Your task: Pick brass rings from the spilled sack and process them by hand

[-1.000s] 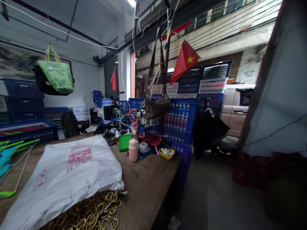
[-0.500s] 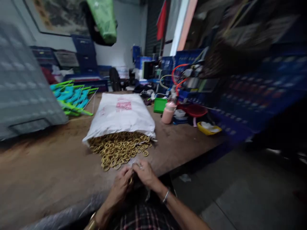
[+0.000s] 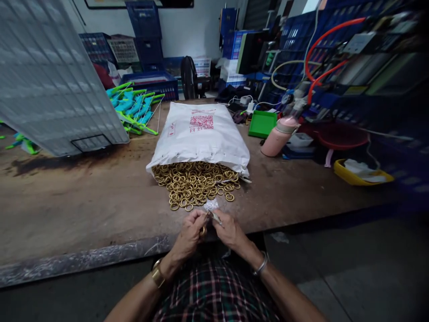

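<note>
A white sack (image 3: 214, 136) with red print lies on the brown table (image 3: 100, 201), and brass-coloured rings (image 3: 191, 185) spill from its open mouth. At the table's front edge, my left hand (image 3: 191, 235) is closed on a brass ring (image 3: 202, 231). My right hand (image 3: 231, 230) is pinched around a small pale item (image 3: 216, 218) that I cannot make out clearly; its fingertips meet those of my left hand. Just beyond the fingertips lies a small clear, shiny piece (image 3: 211, 205), close to the nearest rings.
A grey plastic crate (image 3: 60, 80) stands tilted at the left, with green and blue hangers (image 3: 134, 107) beside it. To the right are a green tray (image 3: 263, 124), a pink bottle (image 3: 279, 136), a red dish (image 3: 343, 136) and a yellow basket (image 3: 355, 179).
The view has turned down and to the left and become sharper. Both hands remain together at the table edge, fingertips still meeting, with a ring in my left hand.
</note>
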`<state>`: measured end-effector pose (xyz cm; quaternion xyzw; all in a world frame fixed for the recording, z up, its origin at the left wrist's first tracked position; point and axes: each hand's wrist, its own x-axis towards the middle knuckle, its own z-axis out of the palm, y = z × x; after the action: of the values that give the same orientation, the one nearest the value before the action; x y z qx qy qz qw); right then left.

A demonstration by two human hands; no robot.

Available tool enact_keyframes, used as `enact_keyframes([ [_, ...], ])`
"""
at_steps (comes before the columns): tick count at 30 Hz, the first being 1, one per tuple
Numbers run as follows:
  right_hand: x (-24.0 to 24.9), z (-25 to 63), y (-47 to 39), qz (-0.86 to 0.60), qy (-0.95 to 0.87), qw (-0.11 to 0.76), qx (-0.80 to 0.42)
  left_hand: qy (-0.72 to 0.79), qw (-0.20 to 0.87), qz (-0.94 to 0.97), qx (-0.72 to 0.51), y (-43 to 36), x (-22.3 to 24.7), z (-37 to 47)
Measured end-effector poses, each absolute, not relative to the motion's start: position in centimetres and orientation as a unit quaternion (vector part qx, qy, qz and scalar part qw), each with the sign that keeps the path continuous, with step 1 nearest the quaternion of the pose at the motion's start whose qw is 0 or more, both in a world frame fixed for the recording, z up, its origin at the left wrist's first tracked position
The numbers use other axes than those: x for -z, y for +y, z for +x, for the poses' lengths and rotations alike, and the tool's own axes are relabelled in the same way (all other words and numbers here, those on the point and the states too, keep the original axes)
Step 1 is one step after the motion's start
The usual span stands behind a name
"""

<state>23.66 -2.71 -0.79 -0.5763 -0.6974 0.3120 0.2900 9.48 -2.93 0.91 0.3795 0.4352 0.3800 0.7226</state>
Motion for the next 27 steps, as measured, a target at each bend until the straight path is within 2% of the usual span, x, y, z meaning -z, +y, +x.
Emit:
enact_keyframes([
  [8,1.2,23.2,-3.1,-0.578,-0.751,0.217,-0.235,0.493,0.661,0.422,-0.377,-2.7,-1.0,9.5],
  [27,1.7,23.0,-3.4,-0.569,-0.771,0.192,-0.212,0.487,0.622,0.474,-0.389,-3.0,-0.5,8.9],
])
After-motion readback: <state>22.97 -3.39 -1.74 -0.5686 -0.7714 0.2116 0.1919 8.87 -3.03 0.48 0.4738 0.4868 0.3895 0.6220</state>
